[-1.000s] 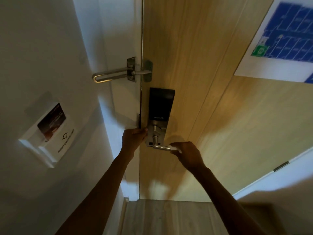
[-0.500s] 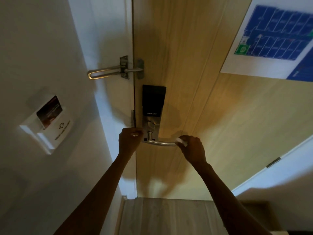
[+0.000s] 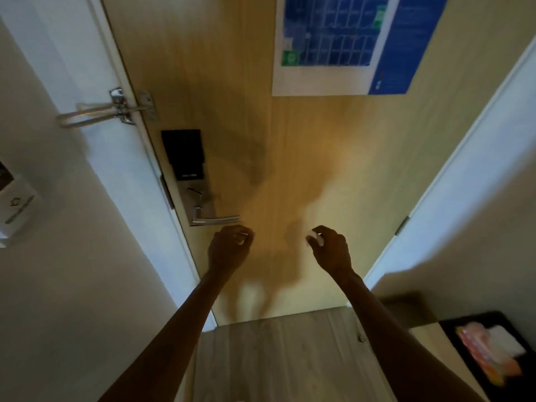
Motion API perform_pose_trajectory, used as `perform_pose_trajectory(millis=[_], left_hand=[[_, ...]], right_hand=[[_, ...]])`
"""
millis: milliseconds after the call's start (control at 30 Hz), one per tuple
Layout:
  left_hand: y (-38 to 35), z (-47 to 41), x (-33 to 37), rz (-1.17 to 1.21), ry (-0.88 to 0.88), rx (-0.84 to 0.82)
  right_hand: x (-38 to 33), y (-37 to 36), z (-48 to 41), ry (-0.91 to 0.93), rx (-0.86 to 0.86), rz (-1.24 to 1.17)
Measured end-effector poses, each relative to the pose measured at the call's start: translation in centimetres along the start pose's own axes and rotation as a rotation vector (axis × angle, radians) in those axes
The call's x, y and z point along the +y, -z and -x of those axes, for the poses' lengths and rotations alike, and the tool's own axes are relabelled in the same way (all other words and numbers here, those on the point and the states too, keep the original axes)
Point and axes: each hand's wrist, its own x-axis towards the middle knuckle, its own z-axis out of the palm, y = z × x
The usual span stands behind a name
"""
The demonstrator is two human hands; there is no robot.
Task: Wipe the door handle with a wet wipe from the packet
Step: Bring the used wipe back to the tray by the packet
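The handle [image 3: 216, 219] sits left of centre in the frame, a steel lever pointing right from its lock plate [image 3: 200, 204], with nothing touching it. Both hands hang just below it in front of the door [image 3: 290, 169], set apart from each other. The right hand [image 3: 330, 248], right of centre, pinches a small balled white wipe [image 3: 314, 238] in curled fingers, clear of the lever. The left hand [image 3: 230, 248] is just under the lever's free end, fingers curled inward; a small pale spot shows at its fingertips, and whether it holds anything cannot be told. A black lock panel [image 3: 182, 153] sits above the plate, and a swing latch [image 3: 98, 111] lies at upper left. A blue floor plan [image 3: 342, 42] hangs at upper right. The packet [image 3: 493, 349], orange and white and blurred, lies on a black surface in the lower right corner, well apart from both hands.
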Motion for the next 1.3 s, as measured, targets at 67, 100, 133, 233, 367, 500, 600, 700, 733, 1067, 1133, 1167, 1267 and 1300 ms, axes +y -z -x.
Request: perform_pose_trajectory(millis=[67,100,133,233,367,500,600,700,733,1067,1133,1167,1267,1300], left_hand=[[-2.9,0.9,2.2,-0.044,-0.048,-0.1],[-4.4,1.4,3.4,-0.045,-0.052,-0.16],[-6.1,1.8,4.7,-0.031,-0.057,-0.226],[-11.1,3.5,8.9,0.01,-0.099,-0.404],[-16.9,6.2,14.6,0.008,-0.202,-0.555],[-22.4,7.7,18.7,-0.022,-0.277,-0.697],[-26.5,8.3,21.0,-0.024,-0.311,-0.785],[-30.6,8.3,23.2,-0.032,-0.353,-0.865],[-32.2,8.1,24.0,-0.036,-0.374,-0.892],[-46.5,6.6,31.9,-0.117,-0.66,-1.126],[-48.1,7.3,33.1,-0.123,-0.664,-1.179],[-49.0,7.7,33.7,-0.139,-0.669,-1.211],[-52.4,8.8,35.0,-0.157,-0.689,-1.277],[-53.4,9.2,35.4,-0.168,-0.696,-1.295]], right_hand=[[2.8,2.7,1.5,-0.065,0.042,-0.03],[4.2,4.2,2.4,-0.107,0.069,-0.05],[5.7,5.6,3.2,-0.153,0.094,-0.076],[10.5,9.8,5.8,-0.27,0.169,-0.082],[15.8,14.6,8.5,-0.415,0.242,-0.101],[21.2,17.6,10.4,-0.496,0.323,-0.051],[24.8,19.3,11.7,-0.583,0.369,-0.036],[27.7,21.1,12.0,-0.666,0.408,0.02],[28.9,21.5,11.8,-0.704,0.425,0.033],[38.7,26.5,11.4,-0.958,0.672,0.083],[40.7,27.0,12.4,-0.991,0.696,0.08],[41.7,27.2,12.9,-1.012,0.702,0.073],[44.5,28.1,14.1,-1.076,0.746,0.035],[45.6,28.3,14.5,-1.102,0.759,0.028]])
